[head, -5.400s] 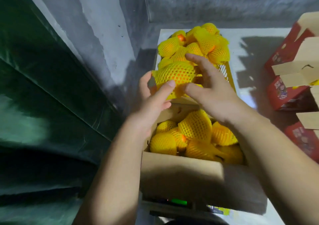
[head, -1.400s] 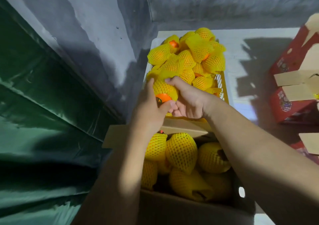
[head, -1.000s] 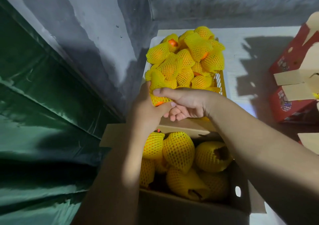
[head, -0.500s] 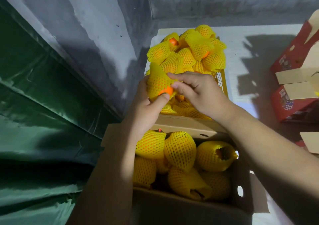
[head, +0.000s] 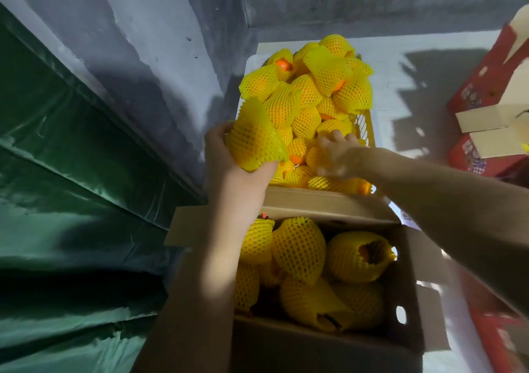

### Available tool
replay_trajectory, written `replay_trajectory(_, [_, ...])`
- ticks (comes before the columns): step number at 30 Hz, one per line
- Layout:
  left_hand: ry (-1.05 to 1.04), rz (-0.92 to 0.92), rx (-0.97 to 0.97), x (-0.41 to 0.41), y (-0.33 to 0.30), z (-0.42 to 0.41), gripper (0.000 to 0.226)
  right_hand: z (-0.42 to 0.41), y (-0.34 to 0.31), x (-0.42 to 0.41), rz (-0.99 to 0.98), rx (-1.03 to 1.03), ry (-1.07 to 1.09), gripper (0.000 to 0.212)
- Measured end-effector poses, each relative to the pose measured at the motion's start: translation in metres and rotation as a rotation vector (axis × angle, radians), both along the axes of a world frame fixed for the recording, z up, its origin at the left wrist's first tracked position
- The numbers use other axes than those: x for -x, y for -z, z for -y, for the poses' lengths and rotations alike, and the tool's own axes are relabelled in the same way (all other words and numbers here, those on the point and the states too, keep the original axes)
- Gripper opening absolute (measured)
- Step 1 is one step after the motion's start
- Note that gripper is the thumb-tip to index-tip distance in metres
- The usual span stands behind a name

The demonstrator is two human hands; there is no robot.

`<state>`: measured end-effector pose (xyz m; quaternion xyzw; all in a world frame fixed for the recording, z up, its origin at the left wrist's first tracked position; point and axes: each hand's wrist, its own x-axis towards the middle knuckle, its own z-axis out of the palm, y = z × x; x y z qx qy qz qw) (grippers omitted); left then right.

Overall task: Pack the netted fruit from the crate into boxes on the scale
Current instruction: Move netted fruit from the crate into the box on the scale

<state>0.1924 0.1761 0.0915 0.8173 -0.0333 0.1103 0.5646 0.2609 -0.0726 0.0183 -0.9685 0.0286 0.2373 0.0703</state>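
A yellow crate point(head: 367, 127) ahead is heaped with oranges in yellow foam nets point(head: 309, 92). My left hand point(head: 229, 169) grips one netted fruit point(head: 253, 140) at the crate's near-left corner, lifted above the pile. My right hand point(head: 337, 152) reaches into the crate's near side, blurred, its fingers spread over the fruit there; whether it grips one I cannot tell. Below stands an open cardboard box point(head: 323, 200) holding several netted fruit point(head: 297, 249). The scale is hidden under the box.
A grey wall point(head: 160, 43) and a green sheet point(head: 71, 172) close off the left side. Red cartons point(head: 483, 86) with open flaps stand at the right on the white floor point(head: 406, 80). Another red carton point(head: 498, 341) lies at the lower right.
My left hand has lifted the netted fruit free and now holds it alone. My right hand let go of it and moved right, down into the crate's pile.
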Motion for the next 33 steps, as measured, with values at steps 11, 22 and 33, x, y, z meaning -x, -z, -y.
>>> replay_trajectory(11, [0.237,-0.012,0.014,0.08,-0.023,-0.076,0.073,-0.007,-0.027,0.019,0.353,-0.294,0.275,0.084])
replay_trajectory(22, [0.683,-0.364,-0.412,0.124,-0.036,-0.109,0.067,-0.086,-0.147,0.206,0.564,-1.142,0.445,0.032])
replay_trajectory(33, [0.649,-0.286,0.077,0.19,-0.058,-0.144,0.053,-0.247,-0.158,0.289,0.486,-1.523,0.448,0.025])
